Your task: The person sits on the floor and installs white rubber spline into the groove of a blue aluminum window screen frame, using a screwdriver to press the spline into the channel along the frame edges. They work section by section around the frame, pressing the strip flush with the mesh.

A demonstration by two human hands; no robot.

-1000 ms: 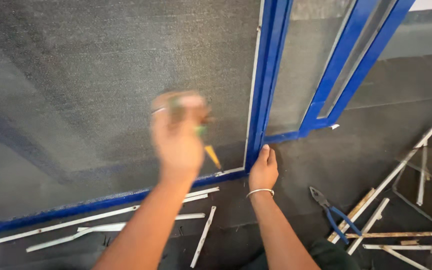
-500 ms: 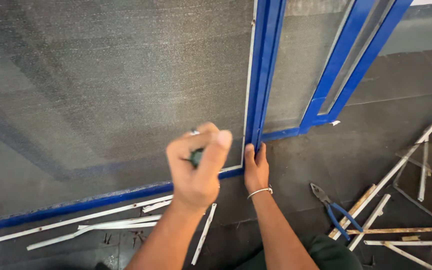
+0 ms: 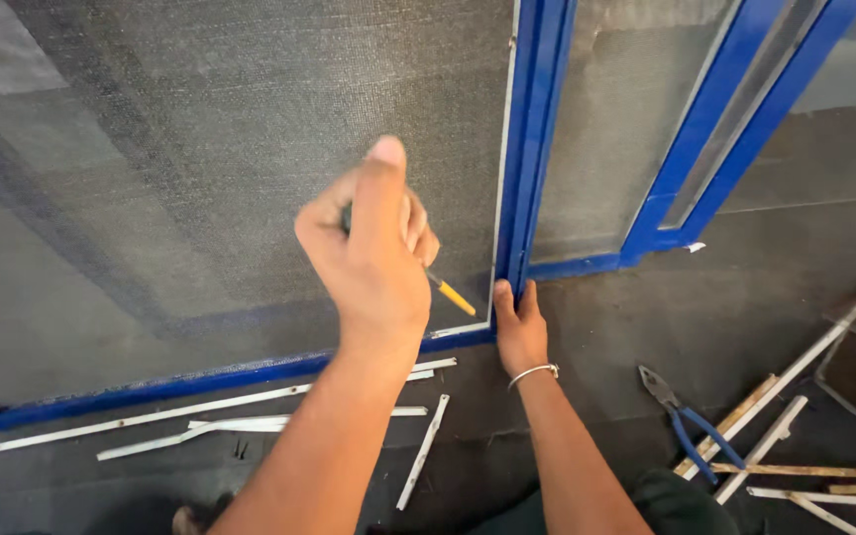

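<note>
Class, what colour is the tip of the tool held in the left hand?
Yellow: the tool's tip pokes out below the left hand, clearest in the head view.

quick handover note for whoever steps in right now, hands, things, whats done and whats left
Left hand: fist shut on a yellow-tipped tool, raised over the mesh screen near its lower right corner.
Right hand: pressed flat on the blue frame corner, holding nothing.
Pliers and white strips lie on the floor.
Done: mesh lies across the frame. Left: cannot tell; the corner is partly hidden.
</note>
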